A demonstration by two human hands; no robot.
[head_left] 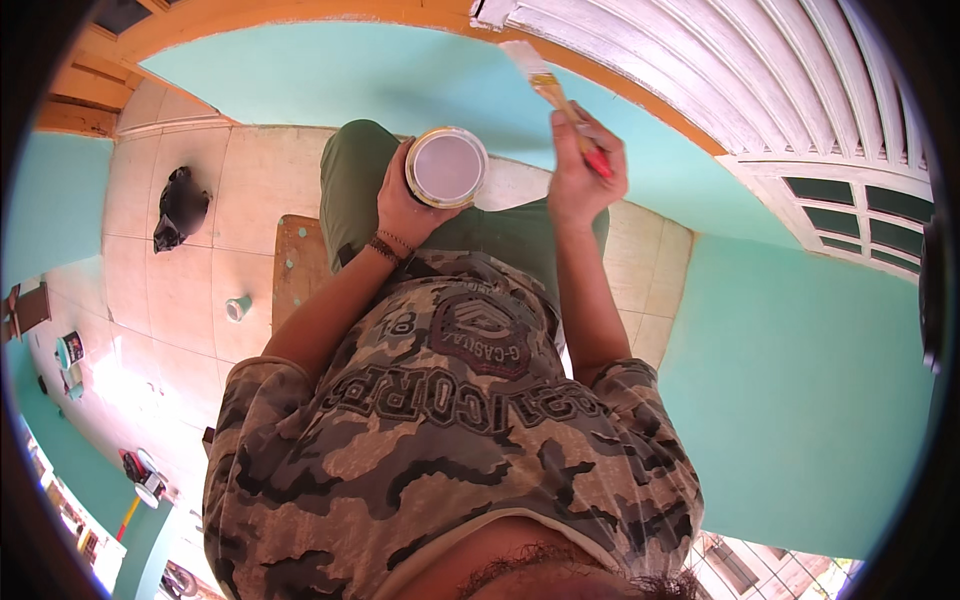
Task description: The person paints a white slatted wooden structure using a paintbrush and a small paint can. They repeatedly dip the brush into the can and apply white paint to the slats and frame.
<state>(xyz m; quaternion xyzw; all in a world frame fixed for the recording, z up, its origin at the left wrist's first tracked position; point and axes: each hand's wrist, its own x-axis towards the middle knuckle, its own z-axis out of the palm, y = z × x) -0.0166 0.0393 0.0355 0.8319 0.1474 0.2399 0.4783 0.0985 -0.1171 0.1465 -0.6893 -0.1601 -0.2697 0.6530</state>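
My left hand [402, 200] is wrapped round an open paint can [447, 167], which I hold upright above my lap. Pale, whitish-grey paint fills the can's round mouth, and its rim is smeared. In my right hand [588, 172] is a paintbrush [548, 88], gripped by its wooden handle with a red end. White paint coats the bristles, which point up and to the left. They are close to the orange wooden frame [640, 103] of a white louvred shutter [700, 70]. Whether the bristles touch the frame I cannot tell.
Under me is a paint-spotted wooden seat [298, 265]. To the left on the tiled floor [160, 290] are a black plastic bag [182, 208], a small cup [238, 308] and a paint bucket [70, 349]. Turquoise walls [800, 380] stand ahead and to the right.
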